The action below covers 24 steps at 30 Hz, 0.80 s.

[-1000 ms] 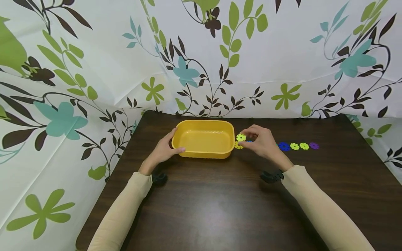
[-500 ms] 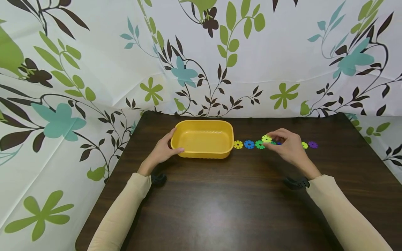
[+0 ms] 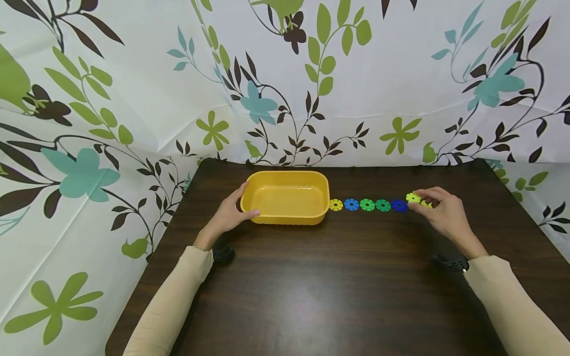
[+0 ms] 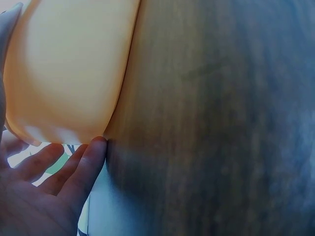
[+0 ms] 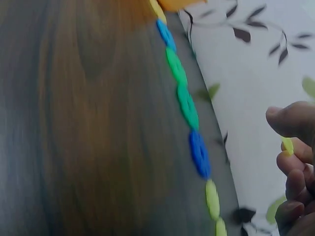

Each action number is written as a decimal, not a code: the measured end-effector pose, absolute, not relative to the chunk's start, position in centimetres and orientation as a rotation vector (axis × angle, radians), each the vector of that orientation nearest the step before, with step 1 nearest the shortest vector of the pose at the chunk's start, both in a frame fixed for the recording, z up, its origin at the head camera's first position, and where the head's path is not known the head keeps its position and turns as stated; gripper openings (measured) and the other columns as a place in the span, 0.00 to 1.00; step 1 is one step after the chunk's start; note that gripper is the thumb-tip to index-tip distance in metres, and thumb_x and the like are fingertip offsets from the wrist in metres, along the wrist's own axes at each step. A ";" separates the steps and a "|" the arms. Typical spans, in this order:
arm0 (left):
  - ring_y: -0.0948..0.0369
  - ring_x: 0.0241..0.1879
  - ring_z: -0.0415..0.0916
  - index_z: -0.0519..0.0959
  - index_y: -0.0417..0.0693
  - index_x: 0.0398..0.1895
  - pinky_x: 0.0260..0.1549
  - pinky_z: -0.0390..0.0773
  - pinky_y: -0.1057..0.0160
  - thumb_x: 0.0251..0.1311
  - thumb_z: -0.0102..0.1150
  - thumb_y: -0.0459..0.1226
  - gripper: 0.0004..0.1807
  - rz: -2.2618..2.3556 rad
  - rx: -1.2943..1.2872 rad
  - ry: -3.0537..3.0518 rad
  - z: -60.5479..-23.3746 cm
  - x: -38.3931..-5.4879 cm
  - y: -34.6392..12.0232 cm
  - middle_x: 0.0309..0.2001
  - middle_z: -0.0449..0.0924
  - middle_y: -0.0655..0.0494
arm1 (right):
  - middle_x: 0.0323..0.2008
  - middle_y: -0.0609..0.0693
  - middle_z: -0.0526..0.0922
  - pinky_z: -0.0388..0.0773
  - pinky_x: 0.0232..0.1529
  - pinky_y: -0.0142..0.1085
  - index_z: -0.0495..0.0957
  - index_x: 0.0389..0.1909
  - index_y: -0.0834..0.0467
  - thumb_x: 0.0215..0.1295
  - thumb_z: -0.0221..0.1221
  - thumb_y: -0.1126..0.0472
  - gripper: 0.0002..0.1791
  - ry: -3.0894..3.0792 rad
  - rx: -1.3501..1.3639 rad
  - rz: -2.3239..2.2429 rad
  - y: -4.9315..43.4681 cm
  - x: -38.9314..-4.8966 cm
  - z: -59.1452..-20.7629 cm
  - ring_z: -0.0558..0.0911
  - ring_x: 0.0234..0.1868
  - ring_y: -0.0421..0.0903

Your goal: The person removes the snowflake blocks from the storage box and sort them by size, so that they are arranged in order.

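Note:
A yellow plastic basin [image 3: 285, 219] stands toward the back of the table. My left hand [image 3: 226, 216] grips its left end, the thumb over the rim and the fingers along the outer wall, as the left wrist view also shows. Right of the basin runs a row of flat, notched snowflake discs: yellow [image 3: 336, 204], blue [image 3: 351, 204], green [image 3: 367, 204], teal green [image 3: 383, 205] and dark blue [image 3: 399, 205]. Between thumb and fingers my right hand [image 3: 447, 215] pinches a yellow-green disc [image 3: 413, 197], held above the row's right end. That hand partly covers another yellow-green disc [image 3: 426, 203].
The dark wood table [image 3: 285, 277] reaches toward me. Behind it and on the left hangs a white cloth [image 3: 285, 74] with leaf and flower prints, close against the table's back edge. A dark band [image 3: 450, 263] is on the right wrist.
My right hand has moved to the right along the row with the yellow-green disc, uncovering the discs nearer the basin. The purple disc is now hidden. The left hand stays on the basin.

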State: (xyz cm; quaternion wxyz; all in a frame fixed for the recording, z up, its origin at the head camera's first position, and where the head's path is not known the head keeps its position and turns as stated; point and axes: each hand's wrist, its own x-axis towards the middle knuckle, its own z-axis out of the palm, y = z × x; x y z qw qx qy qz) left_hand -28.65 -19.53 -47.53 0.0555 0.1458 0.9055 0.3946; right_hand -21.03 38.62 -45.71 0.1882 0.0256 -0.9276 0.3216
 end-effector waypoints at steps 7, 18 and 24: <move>0.39 0.89 0.50 0.49 0.55 0.91 0.85 0.53 0.31 0.63 0.76 0.57 0.62 1.202 0.427 2.742 -47.4 -28.6 -19.6 0.91 0.48 0.44 | 0.55 0.68 0.84 0.65 0.33 0.21 0.86 0.60 0.67 0.73 0.71 0.52 0.25 -2.704 -0.064 0.849 42.2 -20.8 -46.3 0.72 0.42 0.38; 0.39 0.88 0.51 0.49 0.54 0.91 0.85 0.53 0.31 0.63 0.76 0.57 0.61 1.183 0.433 2.750 -47.4 -28.7 -19.5 0.90 0.48 0.44 | 0.59 0.76 0.78 0.70 0.38 0.41 0.79 0.66 0.72 0.80 0.63 0.52 0.28 -2.827 -0.319 0.814 46.8 -21.0 -47.4 0.77 0.51 0.69; 0.40 0.89 0.51 0.49 0.55 0.91 0.85 0.53 0.30 0.63 0.76 0.56 0.61 1.202 0.422 2.743 -47.4 -28.6 -19.5 0.91 0.48 0.44 | 0.58 0.79 0.78 0.70 0.37 0.42 0.76 0.68 0.73 0.82 0.61 0.51 0.31 -2.879 -0.394 0.817 48.7 -21.3 -47.8 0.78 0.51 0.70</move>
